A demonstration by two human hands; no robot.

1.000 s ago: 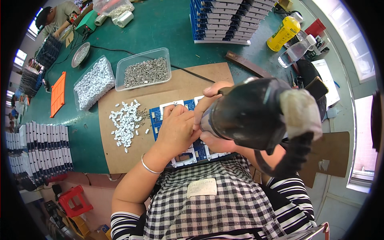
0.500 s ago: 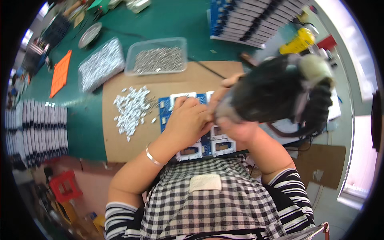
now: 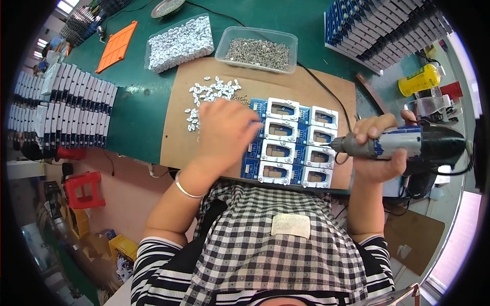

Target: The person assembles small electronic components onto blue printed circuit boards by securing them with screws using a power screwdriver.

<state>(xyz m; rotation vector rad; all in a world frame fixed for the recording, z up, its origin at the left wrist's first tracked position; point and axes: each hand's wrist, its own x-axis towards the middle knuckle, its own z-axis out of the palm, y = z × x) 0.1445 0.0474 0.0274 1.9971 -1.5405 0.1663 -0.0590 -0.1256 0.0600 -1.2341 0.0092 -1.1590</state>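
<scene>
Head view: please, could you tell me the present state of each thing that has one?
Right hand: closed around power screwdriver.
Power screwdriver: held, bit toward the white frames; contact unclear.
Left hand: blurred, seen over loose white pieces; its hold unclear.
Loose white pieces: scattered.
Clear box: open, holding screws.
White frames: set on blue boards.
Blue boards: lying flat.
Orange tray: lying flat.

The bare left forearm (image 3: 166, 214) slants up and inward from the lower edge, a slim silver-coloured metal bangle (image 3: 182, 189) round its wrist. The left hand (image 3: 223, 133) is palm down, its back uppermost, fingers blurred and bent, their tips unclear. The bare right forearm (image 3: 367, 209) rises nearly upright; the right hand (image 3: 376, 169) is curled in a closed grip, fingers (image 3: 375, 126) bent over from above, thumb (image 3: 398, 162) below.
</scene>
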